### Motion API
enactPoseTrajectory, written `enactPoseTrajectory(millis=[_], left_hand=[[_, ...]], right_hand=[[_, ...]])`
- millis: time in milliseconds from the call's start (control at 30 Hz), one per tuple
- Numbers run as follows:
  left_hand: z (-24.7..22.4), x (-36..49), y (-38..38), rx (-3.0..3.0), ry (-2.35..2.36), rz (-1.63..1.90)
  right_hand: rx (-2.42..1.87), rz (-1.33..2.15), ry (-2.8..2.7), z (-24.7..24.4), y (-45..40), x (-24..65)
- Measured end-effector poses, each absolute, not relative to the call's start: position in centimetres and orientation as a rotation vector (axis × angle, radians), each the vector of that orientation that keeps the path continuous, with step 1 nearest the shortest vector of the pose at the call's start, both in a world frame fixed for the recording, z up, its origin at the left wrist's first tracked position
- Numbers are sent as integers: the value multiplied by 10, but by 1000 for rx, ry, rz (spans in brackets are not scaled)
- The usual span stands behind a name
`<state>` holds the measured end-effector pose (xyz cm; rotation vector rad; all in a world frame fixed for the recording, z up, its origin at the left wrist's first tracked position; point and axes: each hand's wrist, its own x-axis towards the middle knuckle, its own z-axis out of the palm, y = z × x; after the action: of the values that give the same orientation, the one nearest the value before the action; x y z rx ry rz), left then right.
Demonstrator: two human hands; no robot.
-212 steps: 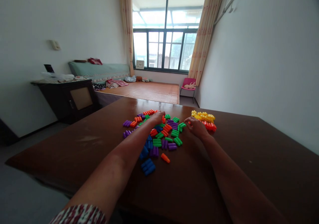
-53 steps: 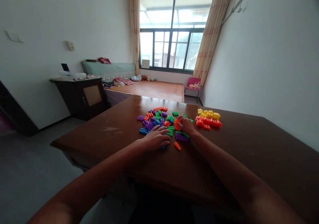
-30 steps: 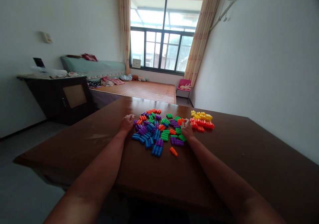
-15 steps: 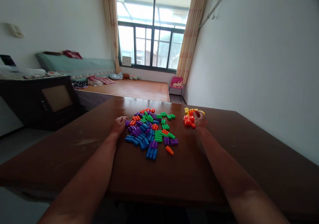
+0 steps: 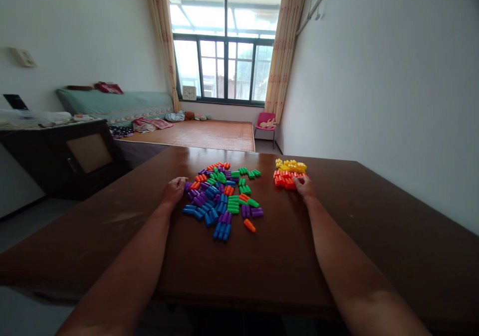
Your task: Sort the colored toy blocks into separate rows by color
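A mixed heap of purple, green, orange and blue plastic pieces (image 5: 211, 191) lies on the dark brown table (image 5: 262, 271). My left hand (image 5: 175, 189) rests at the heap's left edge with its fingers drawn together beside a purple piece; whether it grips anything is too small to tell. To the right, red-orange pieces (image 5: 285, 179) lie in a group in front of yellow pieces (image 5: 294, 166). My right hand (image 5: 304, 184) is closed on a red-orange piece at the right end of that group. A single orange piece (image 5: 250, 226) lies near the heap's front right.
Beyond the table is a low bed (image 5: 209, 134) with cloths on it. A dark cabinet (image 5: 56, 151) stands at the left, and a pink chair (image 5: 265, 121) holds a soft toy by the curtain.
My right hand has moved down and slightly right, to the near right end of the red-orange group, uncovering more yellow and red-orange pieces. The view has shifted slightly.
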<state>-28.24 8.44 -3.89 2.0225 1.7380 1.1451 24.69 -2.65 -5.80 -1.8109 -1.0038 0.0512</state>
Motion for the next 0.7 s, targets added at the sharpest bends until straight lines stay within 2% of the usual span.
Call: enactPoseTrajectory(millis=[233, 400, 500, 700], left_hand=[[-36, -267, 78, 2196, 1464, 1088], [-29, -259, 66, 2353, 1347, 941], [-28, -259, 65, 2353, 1353, 926], [-29, -261, 66, 2333, 1375, 950]], right_hand=[[-1858, 143, -1174, -62, -36, 244], [-1889, -116, -1267, -47, -37, 229], [-1776, -259, -1394, -24, -41, 194], [-1629, 13, -1985, -11, -51, 77]])
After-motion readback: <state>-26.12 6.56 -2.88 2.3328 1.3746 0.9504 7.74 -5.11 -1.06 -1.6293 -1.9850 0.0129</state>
